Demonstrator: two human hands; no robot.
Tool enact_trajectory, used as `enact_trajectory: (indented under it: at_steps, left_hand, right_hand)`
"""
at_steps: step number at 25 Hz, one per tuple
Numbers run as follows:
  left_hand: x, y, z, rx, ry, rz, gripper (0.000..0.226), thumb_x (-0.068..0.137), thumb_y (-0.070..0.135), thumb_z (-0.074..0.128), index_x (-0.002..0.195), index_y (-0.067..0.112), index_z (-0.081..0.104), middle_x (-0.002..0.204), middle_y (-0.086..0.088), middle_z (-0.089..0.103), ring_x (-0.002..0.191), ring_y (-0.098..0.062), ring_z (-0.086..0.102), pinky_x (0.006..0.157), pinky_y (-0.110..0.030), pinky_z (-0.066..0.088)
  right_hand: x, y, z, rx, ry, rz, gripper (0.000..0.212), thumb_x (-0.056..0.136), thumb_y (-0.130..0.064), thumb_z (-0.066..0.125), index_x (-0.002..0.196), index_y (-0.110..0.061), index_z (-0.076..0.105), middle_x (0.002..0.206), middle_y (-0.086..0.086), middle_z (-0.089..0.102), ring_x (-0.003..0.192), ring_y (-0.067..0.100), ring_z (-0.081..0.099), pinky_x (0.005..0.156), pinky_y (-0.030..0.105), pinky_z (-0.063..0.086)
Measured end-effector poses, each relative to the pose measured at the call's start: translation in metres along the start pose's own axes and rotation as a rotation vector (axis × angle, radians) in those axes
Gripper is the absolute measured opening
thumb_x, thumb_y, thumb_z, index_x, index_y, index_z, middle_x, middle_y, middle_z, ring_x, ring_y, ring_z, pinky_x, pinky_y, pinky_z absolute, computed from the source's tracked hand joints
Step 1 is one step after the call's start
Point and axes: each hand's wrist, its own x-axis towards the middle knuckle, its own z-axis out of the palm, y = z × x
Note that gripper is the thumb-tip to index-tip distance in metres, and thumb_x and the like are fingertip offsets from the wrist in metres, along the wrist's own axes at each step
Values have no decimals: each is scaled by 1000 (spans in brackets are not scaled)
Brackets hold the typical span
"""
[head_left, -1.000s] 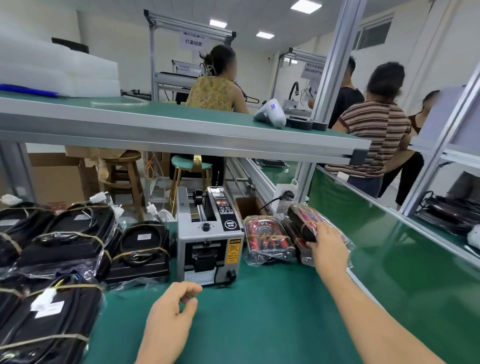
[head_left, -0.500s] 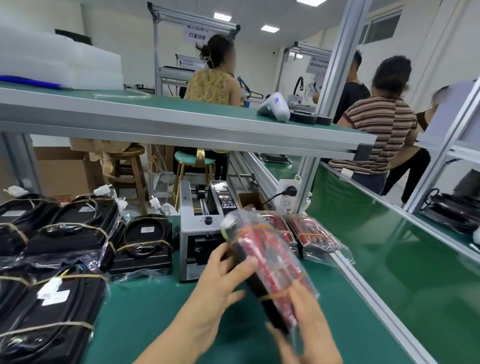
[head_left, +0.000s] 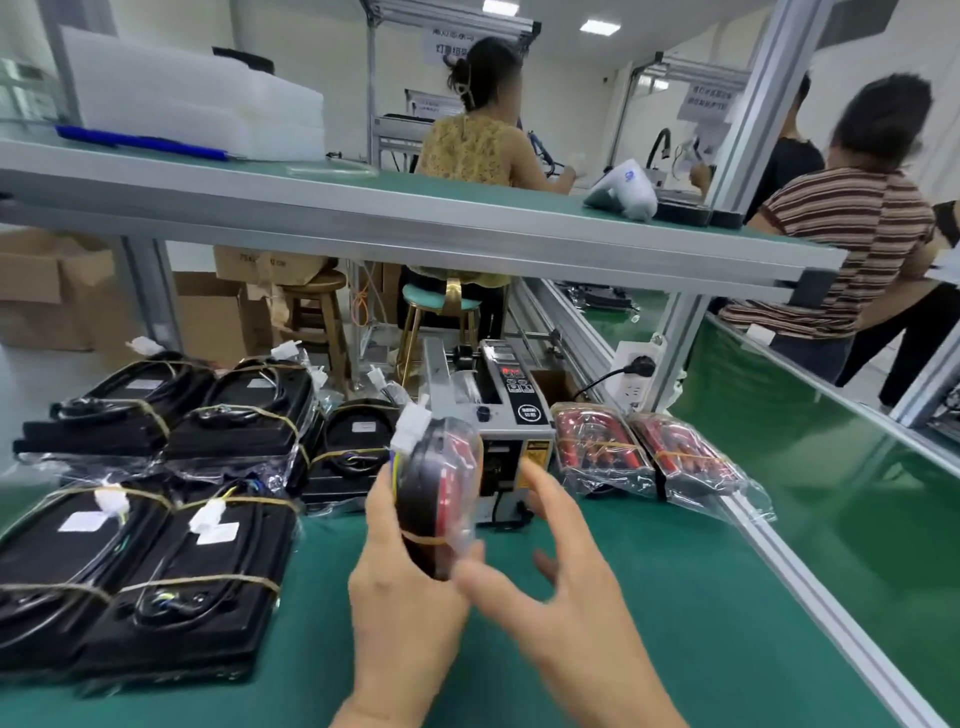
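Hands above green bench (head_left: 675, 597). Left hand (head_left: 400, 597) grips bagged red-and-black lamp (head_left: 435, 496), held upright on edge in front of tape dispenser (head_left: 514, 410). Right hand (head_left: 561, 587) spread, fingers loose, just beside the bag; blur obscures whether its thumb touches. Lamp's lower end hidden behind both hands.

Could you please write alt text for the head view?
The left hand grips a red-and-black lamp unit in a clear plastic bag upright over the green bench mat, the open right hand beside it. A grey tape dispenser stands behind, black bagged units to the left.
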Motion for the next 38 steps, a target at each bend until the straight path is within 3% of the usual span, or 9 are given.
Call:
enact_trajectory:
  at_steps: [2, 4, 6, 9, 16, 24, 28, 32, 38]
  left_hand:
    - [-8, -2, 1, 124, -55, 126, 77, 68, 53, 74, 134, 28, 44, 109, 7, 67, 94, -15, 66, 85, -26, 47]
    - [-8, 3, 7, 64, -14, 89, 47, 88, 43, 61, 131, 30, 47, 125, 4, 58, 109, -6, 58, 98, -21, 41]
    - [-19, -2, 6, 32, -126, 121, 70, 85, 9, 67, 139, 33, 29, 141, 0, 46, 122, -7, 51, 99, -20, 39]
    - [-24, -9, 2, 70, -159, 92, 99, 67, 7, 78, 137, 40, 16, 151, -8, 30, 127, -28, 50, 96, -41, 47]
    - [22, -17, -55, 12, -138, 356, 45, 73, 28, 60, 117, 38, 59, 115, 14, 55, 109, -10, 54, 96, -27, 43]
    - [82, -17, -82, 90, -731, 374, 75, 60, 29, 85, 128, 40, 53, 134, 22, 51, 132, -1, 41, 105, -9, 28]
    - [79, -20, -76, 193, -642, 494, 64, 61, 21, 88, 120, 25, 62, 118, 10, 59, 116, -7, 53, 101, -32, 40]
    - [66, -16, -70, 271, -449, 576, 55, 60, 48, 80, 108, 25, 66, 104, 14, 58, 102, -1, 53, 90, -33, 40]
    - [50, -20, -61, -48, -519, 169, 56, 55, 25, 85, 103, 39, 60, 103, 14, 65, 98, -5, 63, 82, -10, 45]
  right_hand:
    - [16, -14, 25, 111, -57, 47, 96, 51, -66, 76, 136, -58, 30, 139, -34, 39, 127, -13, 40, 103, 19, 39]
    - [28, -14, 42, 201, -33, 73, 85, 60, -59, 76, 135, -49, 39, 136, -25, 48, 123, -7, 49, 101, 20, 42]
    - [38, -7, 45, 303, -12, 64, 53, 78, -43, 73, 127, -41, 52, 125, -18, 62, 113, -2, 59, 93, 16, 47]
    - [46, 7, 42, 374, -10, 47, 28, 93, -21, 63, 119, -29, 63, 112, -9, 71, 105, 6, 66, 90, 21, 50]
    - [67, 20, 23, 431, -136, 46, 23, 89, -5, 63, 111, -10, 67, 108, -2, 73, 99, 4, 66, 87, 17, 49]
    - [71, 21, 24, 458, -153, 245, 25, 96, -16, 54, 97, -1, 73, 94, 10, 74, 83, 18, 66, 75, 21, 52]
    - [74, 14, 28, 397, -29, 478, 12, 84, -3, 65, 93, -9, 69, 79, 3, 67, 66, 14, 58, 53, 16, 45]
    - [65, 5, 10, 367, 114, 289, 15, 88, -8, 64, 97, -18, 69, 92, -3, 68, 82, 8, 61, 69, 15, 46]
    - [27, 12, 15, -16, -277, -79, 72, 63, -35, 80, 129, -38, 51, 134, -17, 49, 125, -5, 44, 101, 8, 32]
